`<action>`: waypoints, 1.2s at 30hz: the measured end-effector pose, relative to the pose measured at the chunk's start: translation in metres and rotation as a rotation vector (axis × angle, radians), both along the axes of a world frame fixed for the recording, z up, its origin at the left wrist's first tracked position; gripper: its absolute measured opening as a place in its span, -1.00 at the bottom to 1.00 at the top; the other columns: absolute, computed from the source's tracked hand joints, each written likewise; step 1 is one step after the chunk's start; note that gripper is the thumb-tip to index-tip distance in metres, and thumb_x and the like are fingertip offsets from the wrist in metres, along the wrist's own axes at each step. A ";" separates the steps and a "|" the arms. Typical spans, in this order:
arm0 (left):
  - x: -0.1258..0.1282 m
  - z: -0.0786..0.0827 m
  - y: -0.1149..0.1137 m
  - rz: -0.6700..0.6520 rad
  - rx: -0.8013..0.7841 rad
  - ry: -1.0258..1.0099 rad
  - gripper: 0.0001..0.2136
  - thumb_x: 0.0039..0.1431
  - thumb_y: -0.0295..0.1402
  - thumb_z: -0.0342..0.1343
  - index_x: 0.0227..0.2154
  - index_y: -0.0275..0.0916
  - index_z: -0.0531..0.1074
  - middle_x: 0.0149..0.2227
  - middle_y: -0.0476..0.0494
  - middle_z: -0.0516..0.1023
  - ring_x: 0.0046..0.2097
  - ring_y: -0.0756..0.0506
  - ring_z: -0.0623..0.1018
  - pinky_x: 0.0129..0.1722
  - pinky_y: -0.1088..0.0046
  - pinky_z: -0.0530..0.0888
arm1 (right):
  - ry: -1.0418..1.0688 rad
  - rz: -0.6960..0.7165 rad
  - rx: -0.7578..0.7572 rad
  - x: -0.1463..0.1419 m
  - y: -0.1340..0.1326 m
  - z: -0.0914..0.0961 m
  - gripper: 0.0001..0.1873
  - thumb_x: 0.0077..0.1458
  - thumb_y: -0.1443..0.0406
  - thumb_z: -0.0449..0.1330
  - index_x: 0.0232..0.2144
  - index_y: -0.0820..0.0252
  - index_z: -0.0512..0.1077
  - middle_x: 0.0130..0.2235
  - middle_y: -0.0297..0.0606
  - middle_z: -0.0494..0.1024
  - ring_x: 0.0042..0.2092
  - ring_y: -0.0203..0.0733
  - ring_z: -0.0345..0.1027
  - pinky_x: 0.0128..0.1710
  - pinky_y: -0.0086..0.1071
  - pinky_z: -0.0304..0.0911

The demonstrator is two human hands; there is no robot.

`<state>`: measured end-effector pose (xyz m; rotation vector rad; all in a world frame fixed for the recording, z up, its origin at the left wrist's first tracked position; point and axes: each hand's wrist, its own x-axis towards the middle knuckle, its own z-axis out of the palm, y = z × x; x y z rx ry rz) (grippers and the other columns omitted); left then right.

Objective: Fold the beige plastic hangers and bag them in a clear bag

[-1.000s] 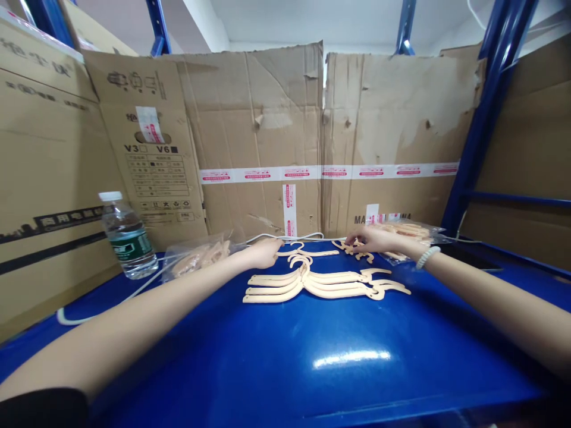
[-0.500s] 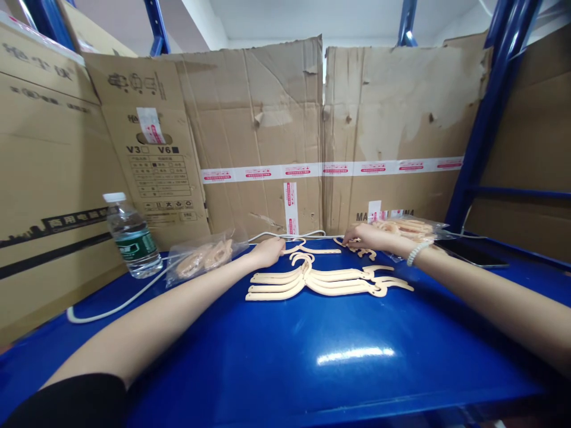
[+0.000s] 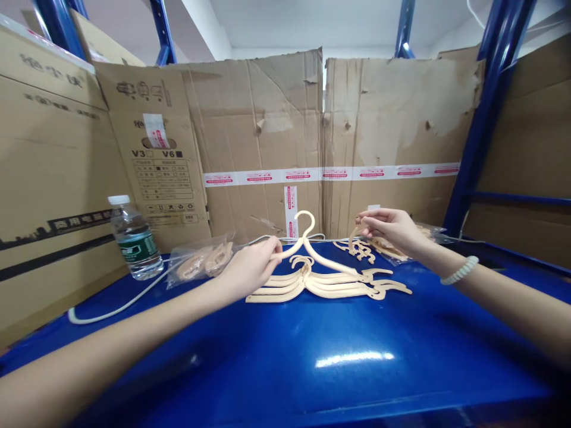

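My left hand is closed on the left arm of a cream plastic hanger, held up above the table with its hook pointing upward. Between the fingertips of my right hand is a small curved cream plastic piece, pinched at its upper end. Below it lie several similar loose curved pieces. In front of my hands several cream hangers lie in an overlapping row on the blue table, hooks away from me. At their right ends sit curved pieces like the loose ones.
A clear plastic bag of cream parts lies at left beside a water bottle and a white cable. Another bag of parts lies behind my right wrist. Cardboard sheets stand along the back of the blue table.
My left hand has lifted the hanger off the table and brought it closer. My right hand has risen from the loose pieces with one curved piece pinched in its fingers.
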<state>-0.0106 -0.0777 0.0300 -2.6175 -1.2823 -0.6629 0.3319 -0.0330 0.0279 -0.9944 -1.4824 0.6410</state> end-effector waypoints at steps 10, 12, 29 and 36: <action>-0.005 -0.054 -0.040 -0.248 -0.088 -0.258 -0.79 0.33 -0.43 -0.13 -0.06 -0.16 0.33 -0.12 -0.14 0.48 -0.09 -0.13 0.48 -0.09 0.32 0.40 | 0.185 0.177 -0.178 -0.039 -0.063 -0.038 -0.62 -0.21 0.13 0.44 -0.38 0.23 0.49 -0.31 -0.22 0.57 -0.30 -0.22 0.50 -0.20 -0.34 0.40; -0.005 -0.060 -0.038 -0.236 -0.110 -0.293 -0.79 0.33 -0.43 -0.13 -0.08 -0.14 0.35 -0.13 -0.13 0.49 -0.10 -0.13 0.49 -0.09 0.31 0.41 | 0.173 0.150 -0.181 -0.038 -0.063 -0.042 -0.61 -0.26 0.18 0.47 -0.40 0.20 0.44 -0.34 -0.29 0.52 -0.32 -0.24 0.48 -0.26 -0.37 0.39; -0.013 -0.064 -0.030 -0.125 -0.092 -0.395 -0.94 0.21 -0.42 -0.02 -0.30 -0.18 0.34 -0.26 -0.09 0.51 -0.19 -0.12 0.53 -0.21 0.38 0.44 | 0.162 0.427 -0.425 -0.035 -0.066 -0.041 -0.60 -0.26 0.25 0.48 -0.48 0.23 0.33 -0.47 -0.39 0.44 -0.42 -0.36 0.37 -0.35 -0.43 0.31; -0.013 -0.062 -0.030 -0.119 -0.096 -0.373 -0.94 0.21 -0.40 -0.03 -0.32 -0.18 0.33 -0.31 -0.05 0.49 -0.26 -0.10 0.51 -0.29 0.41 0.41 | 0.049 0.394 -0.396 -0.031 -0.064 -0.043 -0.58 -0.26 0.20 0.46 -0.37 0.23 0.39 -0.51 -0.38 0.44 -0.48 -0.33 0.30 -0.43 -0.39 0.21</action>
